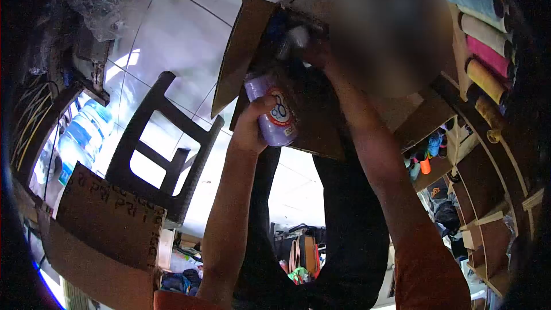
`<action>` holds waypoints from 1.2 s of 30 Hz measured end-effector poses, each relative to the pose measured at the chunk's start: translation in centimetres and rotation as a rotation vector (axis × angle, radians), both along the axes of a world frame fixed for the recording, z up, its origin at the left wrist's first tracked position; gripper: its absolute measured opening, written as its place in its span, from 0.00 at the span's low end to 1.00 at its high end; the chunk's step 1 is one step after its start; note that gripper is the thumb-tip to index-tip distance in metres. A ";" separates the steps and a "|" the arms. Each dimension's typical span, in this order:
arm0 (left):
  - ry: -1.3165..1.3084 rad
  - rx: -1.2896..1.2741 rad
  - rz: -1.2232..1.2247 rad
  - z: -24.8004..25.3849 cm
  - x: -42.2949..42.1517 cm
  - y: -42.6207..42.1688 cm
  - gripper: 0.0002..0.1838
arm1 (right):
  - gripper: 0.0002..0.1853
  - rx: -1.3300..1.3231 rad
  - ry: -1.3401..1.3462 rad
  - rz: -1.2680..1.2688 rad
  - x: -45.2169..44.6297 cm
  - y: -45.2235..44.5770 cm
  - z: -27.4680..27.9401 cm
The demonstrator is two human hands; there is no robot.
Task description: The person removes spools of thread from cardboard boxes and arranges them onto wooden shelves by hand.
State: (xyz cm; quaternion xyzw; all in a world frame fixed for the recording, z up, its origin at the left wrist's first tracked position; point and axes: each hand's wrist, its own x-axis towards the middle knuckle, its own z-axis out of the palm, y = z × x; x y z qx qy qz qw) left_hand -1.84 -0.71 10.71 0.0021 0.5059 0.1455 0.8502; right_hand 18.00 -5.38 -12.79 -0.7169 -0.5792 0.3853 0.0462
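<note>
A lilac wrapped spool with a round red and white label [271, 112] is in my left hand [253, 123], the fingers closed round its lower part. It is held over the near side of an open cardboard box [242, 51]. My right hand [315, 54] reaches into the dark inside of the box, beside a whitish wrapped item [297, 37]. Shadow and blur hide the fingers of that hand, and whether it grips anything is unclear.
Left of the box stands a dark stool or chair frame [155, 109] on the tiled floor. A cardboard box with printing [109, 212] is at the lower left. Shelves on the right hold coloured thread rolls [488, 54]. Small spools [425, 165] sit lower down.
</note>
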 end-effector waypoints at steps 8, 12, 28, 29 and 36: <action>-0.007 0.036 -0.093 -1.2 0.1 -0.2 0.24 | 0.33 -0.138 -0.086 -0.095 0.8 0.2 8.5; 0.053 -0.031 -0.103 -1.8 -0.3 0.0 0.26 | 0.35 -0.277 -0.383 0.269 -0.4 1.5 4.1; -0.373 0.101 0.166 -1.5 -0.7 0.8 0.32 | 0.58 -0.210 -0.026 -0.239 -0.2 1.6 5.3; -0.370 0.099 0.173 -1.4 -0.8 0.5 0.32 | 0.58 -0.151 0.055 -0.272 0.0 0.8 5.6; -0.326 0.150 0.154 0.5 -1.4 0.7 0.33 | 0.58 -0.366 0.759 -0.668 2.7 -5.0 25.8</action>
